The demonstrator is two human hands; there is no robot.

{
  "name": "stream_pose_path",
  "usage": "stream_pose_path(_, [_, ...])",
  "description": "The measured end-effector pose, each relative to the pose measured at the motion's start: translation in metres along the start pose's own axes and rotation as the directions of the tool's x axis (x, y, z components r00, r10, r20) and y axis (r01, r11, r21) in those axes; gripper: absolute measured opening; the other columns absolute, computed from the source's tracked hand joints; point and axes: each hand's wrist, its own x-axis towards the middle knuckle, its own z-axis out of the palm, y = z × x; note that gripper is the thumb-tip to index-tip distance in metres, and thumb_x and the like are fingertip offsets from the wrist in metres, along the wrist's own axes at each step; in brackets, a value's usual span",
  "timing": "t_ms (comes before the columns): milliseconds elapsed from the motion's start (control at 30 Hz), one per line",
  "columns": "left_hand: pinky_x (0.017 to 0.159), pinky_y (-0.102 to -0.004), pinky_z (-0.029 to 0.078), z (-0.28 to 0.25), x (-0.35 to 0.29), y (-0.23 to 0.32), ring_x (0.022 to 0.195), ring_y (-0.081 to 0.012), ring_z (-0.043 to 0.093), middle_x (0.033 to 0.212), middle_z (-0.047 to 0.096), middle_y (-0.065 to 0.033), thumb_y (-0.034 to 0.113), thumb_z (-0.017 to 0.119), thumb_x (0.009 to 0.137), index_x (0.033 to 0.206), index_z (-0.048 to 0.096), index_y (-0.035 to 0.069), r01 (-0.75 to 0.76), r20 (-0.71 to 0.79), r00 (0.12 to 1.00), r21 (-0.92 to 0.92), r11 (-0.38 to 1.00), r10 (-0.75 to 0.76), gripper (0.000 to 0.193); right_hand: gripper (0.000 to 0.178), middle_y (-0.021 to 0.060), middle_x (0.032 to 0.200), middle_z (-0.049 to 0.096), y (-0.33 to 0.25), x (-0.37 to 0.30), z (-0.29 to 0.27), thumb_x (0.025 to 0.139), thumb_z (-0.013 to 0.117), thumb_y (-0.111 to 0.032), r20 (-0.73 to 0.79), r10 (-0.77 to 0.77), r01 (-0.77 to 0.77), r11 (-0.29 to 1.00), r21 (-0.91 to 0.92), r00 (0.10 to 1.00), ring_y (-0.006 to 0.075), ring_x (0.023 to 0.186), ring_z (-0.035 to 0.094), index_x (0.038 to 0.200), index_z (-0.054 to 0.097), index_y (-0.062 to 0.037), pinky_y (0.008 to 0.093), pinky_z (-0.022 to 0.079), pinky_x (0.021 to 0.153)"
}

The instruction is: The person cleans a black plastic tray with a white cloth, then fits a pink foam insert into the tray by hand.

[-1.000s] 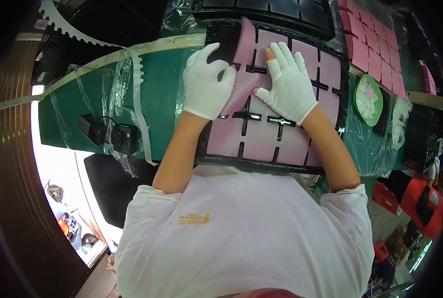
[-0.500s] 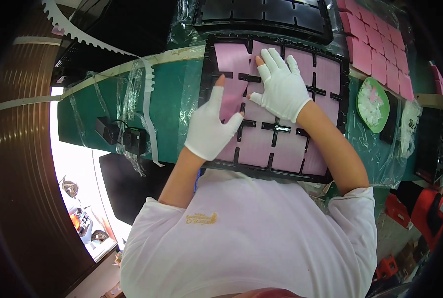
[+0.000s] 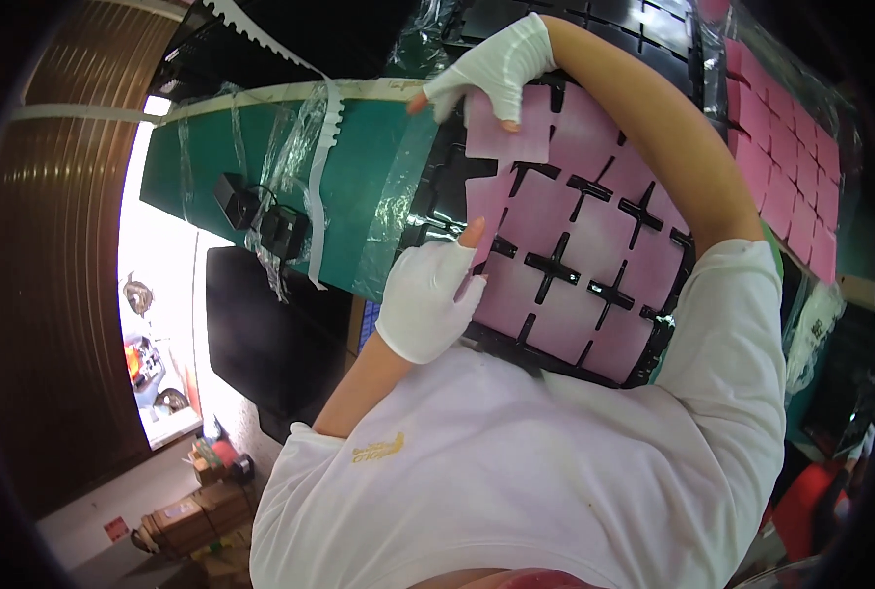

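A black tray with cross-shaped dividers holds pink sheet pieces. Along its left side a pink sheet sits raised and shifted off the black cells, which show bare beneath. My left hand, in a white glove with bare fingertips, is closed at the near end of this sheet, its index fingertip against the edge; the other fingers are hidden underneath. My right hand, gloved likewise, reaches across to the tray's far left corner. Its fingers are spread past the sheet's edge, with the thumb lying on the pink surface.
Another black tray lies beyond. More pink sheets are spread at the right. On the green table are plastic film, a black adapter and a white toothed strip. A black panel stands below the table's left edge.
My right hand has swung from the tray's middle to its far left corner. The left pink sheet has shifted right, baring black cells. My left hand remains at its edge; the view has turned.
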Motion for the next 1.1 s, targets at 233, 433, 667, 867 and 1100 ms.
stream_pose_path(233, [0.076,-0.0352,0.056,0.007,-0.011,0.005,0.084,-0.0291,0.072,0.094,0.074,-0.0125,0.004,0.077,0.078,0.152,0.033,-0.003,0.346,-0.103,0.923,-0.201,0.916,-0.371,0.086,0.111,0.0156,0.103,0.074,-0.029,-0.027,-0.021,0.043,0.094,-0.029,0.398,0.168,-0.204,0.978,0.050,0.902,0.0235,0.094,0.070,0.140,0.051,0.0005,0.0310,0.053,0.086])
stream_pose_path(433, [0.070,-0.0314,0.055,0.007,-0.016,-0.015,0.076,-0.0259,0.071,0.086,0.072,-0.0133,0.003,0.075,0.077,0.119,0.070,0.003,0.499,-0.110,0.849,-0.160,0.852,-0.518,0.042,0.074,0.0124,0.085,0.074,-0.117,-0.065,0.014,0.050,0.087,-0.024,0.220,0.451,-0.275,0.793,-0.544,0.865,0.0244,0.075,0.070,0.118,0.068,-0.0024,0.0318,0.055,0.069])
stream_pose_path(667, [0.066,-0.0373,0.052,-0.002,-0.011,-0.021,0.071,-0.0280,0.065,0.078,0.067,-0.0127,0.010,0.072,0.081,0.101,0.073,0.007,0.497,-0.055,0.854,-0.206,0.843,-0.517,0.021,0.009,0.0127,0.069,0.065,-0.135,-0.052,0.069,0.067,0.066,-0.008,0.125,0.190,-0.040,0.683,-0.729,0.974,0.0321,0.065,0.064,0.074,0.070,-0.0044,0.0385,0.052,0.058])
stream_pose_path(867, [0.070,-0.0432,0.052,-0.003,-0.017,-0.028,0.076,-0.0331,0.064,0.078,0.066,-0.0145,0.016,0.069,0.084,0.096,0.070,0.006,0.497,0.001,0.860,-0.222,0.839,-0.510,0.016,0.012,0.0140,0.070,0.064,-0.139,-0.067,0.082,0.065,0.064,-0.005,-0.052,0.069,-0.081,0.536,-0.840,0.996,0.0346,0.068,0.063,0.075,0.070,-0.0032,0.0412,0.052,0.065])
stream_pose_path(1100, [0.060,-0.0372,0.048,0.000,-0.035,-0.035,0.064,-0.0271,0.059,0.071,0.058,-0.0133,0.012,0.072,0.081,0.101,0.072,0.008,0.480,-0.072,0.861,-0.217,0.850,-0.504,0.020,0.012,0.0153,0.075,0.067,-0.093,-0.050,0.042,0.070,0.065,-0.006,-0.296,-0.041,-0.285,0.164,-0.944,0.954,0.0355,0.075,0.065,0.081,0.069,-0.0034,0.0417,0.052,0.072])
